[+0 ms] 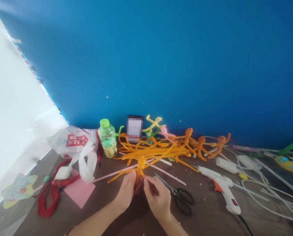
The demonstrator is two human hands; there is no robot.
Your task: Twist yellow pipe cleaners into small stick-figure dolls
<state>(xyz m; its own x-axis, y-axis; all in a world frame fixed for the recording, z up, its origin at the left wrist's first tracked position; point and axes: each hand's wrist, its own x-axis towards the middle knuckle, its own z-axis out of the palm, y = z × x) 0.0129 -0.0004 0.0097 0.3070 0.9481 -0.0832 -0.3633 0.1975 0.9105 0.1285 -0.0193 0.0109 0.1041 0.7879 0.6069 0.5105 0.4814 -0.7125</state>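
Observation:
My left hand [125, 191] and my right hand [157, 200] hold a small orange pipe-cleaner figure [140, 167] between them, with its lower part partly hidden by my fingers. Its long arms spread sideways across a pale pink straw [117, 172]. Behind it lies a tangled heap of orange pipe cleaners [151, 151]. Black-handled scissors [182, 200] rest just right of my right hand. Further right lies a white hot glue gun [221, 186], its nozzle pointing left.
Finished pipe-cleaner figures [218, 146] stand along the foot of a blue wall [146, 65]. A green-capped bottle [107, 139], a blurred phone [135, 128], a plastic bag [80, 147], pink paper [79, 191] and a red strap [48, 196] lie left and behind. White cords [266, 186] sprawl at right.

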